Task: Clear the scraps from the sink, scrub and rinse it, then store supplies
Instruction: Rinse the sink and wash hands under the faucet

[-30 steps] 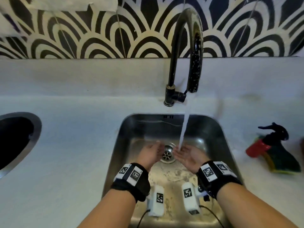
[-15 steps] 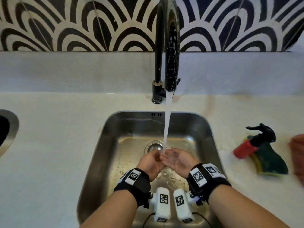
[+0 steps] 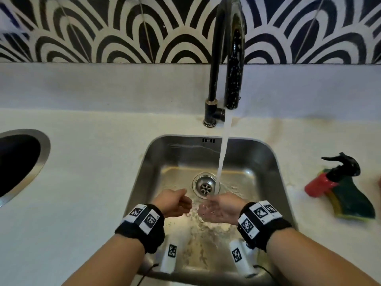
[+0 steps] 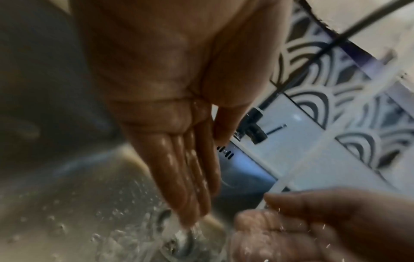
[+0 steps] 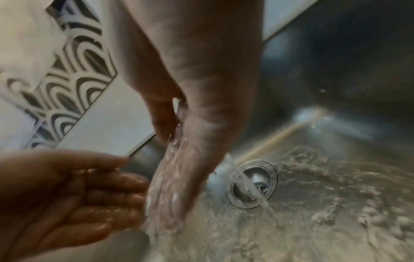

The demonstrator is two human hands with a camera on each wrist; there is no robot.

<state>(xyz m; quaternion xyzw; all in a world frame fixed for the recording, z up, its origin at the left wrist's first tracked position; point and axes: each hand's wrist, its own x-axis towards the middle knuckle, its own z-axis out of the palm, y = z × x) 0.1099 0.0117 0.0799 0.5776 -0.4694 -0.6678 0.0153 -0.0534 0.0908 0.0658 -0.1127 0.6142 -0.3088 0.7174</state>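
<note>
Over the steel sink (image 3: 266,162), both my hands are wet and hold nothing. My left hand (image 3: 181,200) hangs just left of the drain (image 3: 206,185), its fingers (image 4: 186,177) straight and dripping. Palm up to the right of it, my right hand (image 3: 210,209) has water running over its fingers (image 5: 170,191). A small gap separates the two hands. The black tap (image 3: 233,58) runs, and its stream (image 3: 223,151) falls beside the drain at my right hand. The sink floor is awash.
A red spray bottle (image 3: 321,184) with a black trigger lies on a green and yellow sponge (image 3: 354,205) on the white counter (image 3: 92,172) right of the sink. A round steel-rimmed hole (image 3: 44,153) opens in the counter at far left. Patterned tiles back the counter.
Half a second ago my hands were pressed together under the stream. They have drawn apart, and the left one is now out of the water.
</note>
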